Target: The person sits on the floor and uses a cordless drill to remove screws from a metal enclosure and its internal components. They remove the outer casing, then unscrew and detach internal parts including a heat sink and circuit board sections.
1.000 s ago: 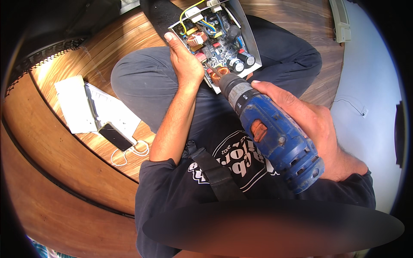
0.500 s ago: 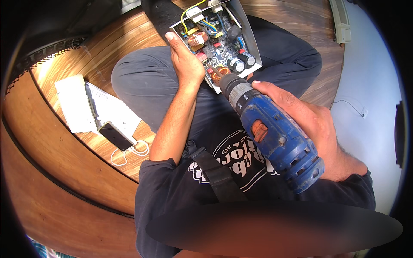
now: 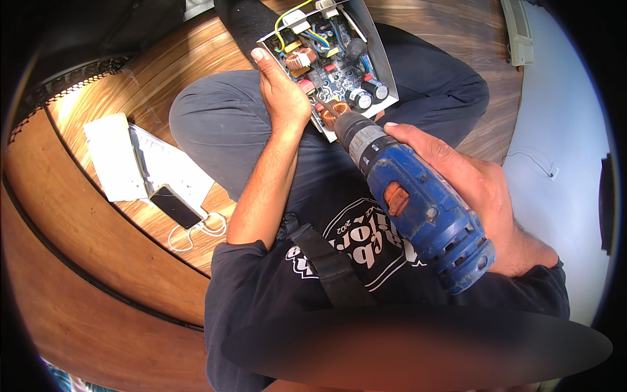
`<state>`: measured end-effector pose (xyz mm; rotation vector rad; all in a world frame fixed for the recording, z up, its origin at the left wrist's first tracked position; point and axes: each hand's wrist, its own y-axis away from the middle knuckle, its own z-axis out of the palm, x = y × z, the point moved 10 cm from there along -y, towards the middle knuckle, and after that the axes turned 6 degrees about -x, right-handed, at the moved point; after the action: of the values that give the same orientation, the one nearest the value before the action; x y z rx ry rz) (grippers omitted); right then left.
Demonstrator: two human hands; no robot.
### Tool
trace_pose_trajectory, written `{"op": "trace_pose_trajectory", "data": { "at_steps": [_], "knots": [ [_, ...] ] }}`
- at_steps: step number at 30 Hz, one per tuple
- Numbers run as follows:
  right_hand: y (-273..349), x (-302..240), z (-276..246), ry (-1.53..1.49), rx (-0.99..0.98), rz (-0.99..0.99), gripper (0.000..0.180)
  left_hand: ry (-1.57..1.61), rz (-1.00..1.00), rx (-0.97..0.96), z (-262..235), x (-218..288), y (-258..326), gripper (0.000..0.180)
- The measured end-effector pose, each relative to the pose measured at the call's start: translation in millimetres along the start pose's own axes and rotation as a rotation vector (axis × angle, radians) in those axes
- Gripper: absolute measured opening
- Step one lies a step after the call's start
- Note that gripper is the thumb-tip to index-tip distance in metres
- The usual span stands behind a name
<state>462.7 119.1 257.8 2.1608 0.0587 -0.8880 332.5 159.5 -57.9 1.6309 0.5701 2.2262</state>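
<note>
An open metal case point(image 3: 381, 62) rests over my crossed legs, with a circuit board point(image 3: 331, 77) inside. Copper coils point(image 3: 300, 60), black capacitors point(image 3: 359, 98) and coloured wires crowd the board. My left hand point(image 3: 284, 93) is closed around the case's left side, thumb on top; its other fingers are hidden underneath. A scuffed blue power drill point(image 3: 424, 199) with an orange switch is held in my right hand point(image 3: 469, 175). Its chuck is over the case's near edge and its bit reaches into the case beside a coil; the exact spot it touches is hard to make out.
On the wooden floor point(image 3: 457, 49) to the left lie white panels point(image 3: 112, 157), a phone point(image 3: 176, 206) and a white cable point(image 3: 215, 227). A curved brown wooden surface point(image 3: 117, 258) fills the lower left. A pale wall point(image 3: 555, 117) stands at right.
The drill's body has shifted very slightly to the right and downward in my right hand. My left hand and the case stay in place.
</note>
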Motion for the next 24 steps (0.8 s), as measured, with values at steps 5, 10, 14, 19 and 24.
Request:
{"op": "trace_pose_trajectory", "data": {
  "at_steps": [5, 10, 14, 19, 24],
  "knots": [
    [-0.1, -2.3, -0.9, 0.000, 0.007, -0.025, 0.071, -0.010, 0.003, 0.015, -1.0, 1.5, 0.3, 0.098],
    [0.9, -0.6, 0.3, -0.032, -0.010, 0.006, 0.070, -0.010, 0.021, -0.002, 2.1, 7.5, 1.7, 0.098],
    [2.6, -2.0, -0.8, 0.003, 0.015, 0.002, 0.067, 0.086, -0.038, 0.039, -0.2, 4.4, 5.0, 0.095],
    [4.0, 2.5, -3.0, -0.024, 0.034, 0.020, 0.065, -0.003, -0.012, -0.004, 1.7, 9.8, 3.5, 0.095],
    [4.8, 4.1, -7.6, 0.005, 0.058, -0.003, 0.066, -0.049, 0.084, 0.006, 1.5, 15.8, 0.4, 0.092]
  ]
}}
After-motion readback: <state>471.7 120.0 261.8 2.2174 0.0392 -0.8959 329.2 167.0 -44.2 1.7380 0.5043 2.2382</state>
